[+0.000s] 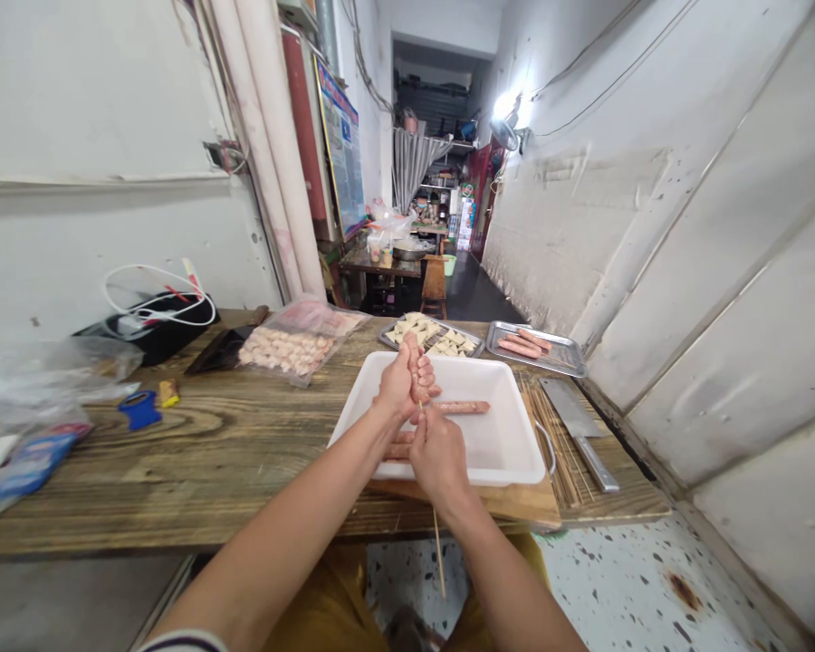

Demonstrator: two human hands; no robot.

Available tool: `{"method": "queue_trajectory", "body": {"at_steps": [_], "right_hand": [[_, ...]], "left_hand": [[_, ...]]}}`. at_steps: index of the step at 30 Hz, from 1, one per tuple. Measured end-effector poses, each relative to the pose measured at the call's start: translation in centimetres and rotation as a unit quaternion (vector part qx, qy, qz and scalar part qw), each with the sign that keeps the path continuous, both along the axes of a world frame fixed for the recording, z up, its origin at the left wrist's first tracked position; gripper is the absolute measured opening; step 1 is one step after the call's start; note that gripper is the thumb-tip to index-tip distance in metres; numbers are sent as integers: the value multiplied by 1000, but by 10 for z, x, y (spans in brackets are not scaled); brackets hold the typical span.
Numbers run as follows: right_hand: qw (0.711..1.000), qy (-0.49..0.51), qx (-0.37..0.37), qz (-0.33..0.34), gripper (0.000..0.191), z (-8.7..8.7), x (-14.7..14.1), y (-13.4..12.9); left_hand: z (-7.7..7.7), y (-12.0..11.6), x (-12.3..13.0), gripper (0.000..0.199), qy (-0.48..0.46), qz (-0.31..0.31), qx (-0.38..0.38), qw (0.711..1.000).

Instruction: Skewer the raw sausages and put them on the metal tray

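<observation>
Over a white plastic tub (pixel 526 453), my left hand (pixel 402 385) is wrapped round a sausage (pixel 412 343), whose end sticks up above the fingers. Just below it, my right hand (pixel 441 457) pinches a thin bamboo skewer (pixel 438 552). The skewer's top end is at the sausage's lower end, and its long tail hangs down past the table edge. Whether the tip is inside the meat, I cannot tell. Another sausage (pixel 467 407) lies in the tub behind my hands, and more sausages (pixel 399 446) lie at its near left, partly covered by my hands.
Right of the tub lie loose bamboo skewers (pixel 557 444) and a cleaver (pixel 577 421). Behind stand a metal tray with sausages (pixel 563 356) and a tray of folded pale pieces (pixel 452 344). A bag of pale pieces (pixel 289 349) and a blue object (pixel 139 410) lie left. A cutting board (pixel 516 500) sits underneath.
</observation>
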State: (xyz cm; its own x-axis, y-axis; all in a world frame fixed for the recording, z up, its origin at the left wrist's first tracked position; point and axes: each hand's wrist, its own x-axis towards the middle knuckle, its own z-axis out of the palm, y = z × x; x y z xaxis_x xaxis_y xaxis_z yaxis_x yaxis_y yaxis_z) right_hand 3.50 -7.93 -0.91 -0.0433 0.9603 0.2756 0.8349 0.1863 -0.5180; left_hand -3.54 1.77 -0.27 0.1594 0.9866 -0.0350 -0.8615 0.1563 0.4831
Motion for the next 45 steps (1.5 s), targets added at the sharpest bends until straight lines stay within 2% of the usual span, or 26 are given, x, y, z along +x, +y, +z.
{"method": "queue_trajectory", "body": {"at_steps": [6,14,18,22,27,35,40,45], "right_hand": [[1000,9,-6,-3,28,6,-1,2],[999,51,3,14,28,0,2,8],[997,63,-3,36,26,-5,13,-7],[994,79,34,60,26,-11,23,-25],[996,50,34,73,26,-14,26,-26],[996,58,51,54,29,-15,18,-22],[997,44,46,46,27,-14,15,-22],[997,56,32,39,26,-11,12,-18]], "left_hand": [[5,-3,1,37,8,-2,-14,1000],[1,0,-1,37,8,-19,-6,1000],[3,1,-4,33,-28,-7,-9,1000],[6,0,-4,32,-41,4,-22,999],[5,-1,-2,30,-28,15,-22,999],[-2,1,-3,37,-17,13,10,1000],[-1,0,-2,40,-21,23,8,999],[-1,-1,-3,41,-9,-2,2,1000]]}}
